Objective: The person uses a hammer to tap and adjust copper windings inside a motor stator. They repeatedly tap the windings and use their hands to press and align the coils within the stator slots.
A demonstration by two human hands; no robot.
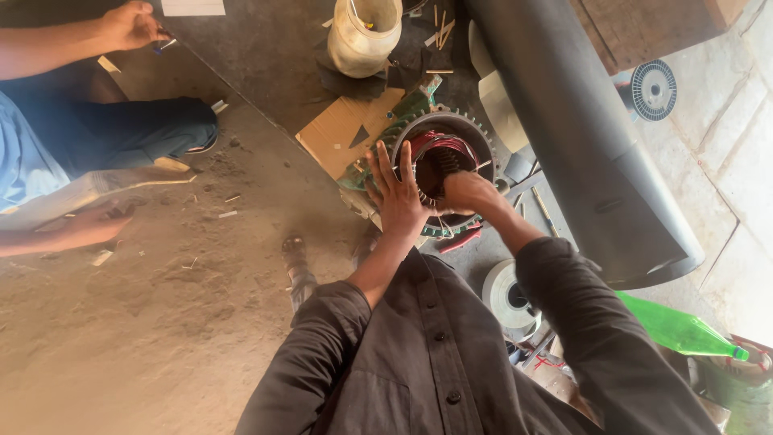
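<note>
A round metal motor stator (451,129) with a finned rim and red copper windings inside stands on the dirt floor in front of me. My left hand (396,193) lies flat against its left outer rim, fingers spread and pointing up. My right hand (467,192) is closed at the lower edge of the bore, its fingers pressed into the windings; what it grips is hidden. Both forearms come out of dark shirt sleeves.
A thick dark pipe (580,137) runs diagonally at the right. Cardboard (342,129) and a cloudy plastic jar (364,36) lie behind the stator. A wire spool (651,89), a tape roll (507,294) and a green bottle (680,330) lie right. Another person (88,149) sits left.
</note>
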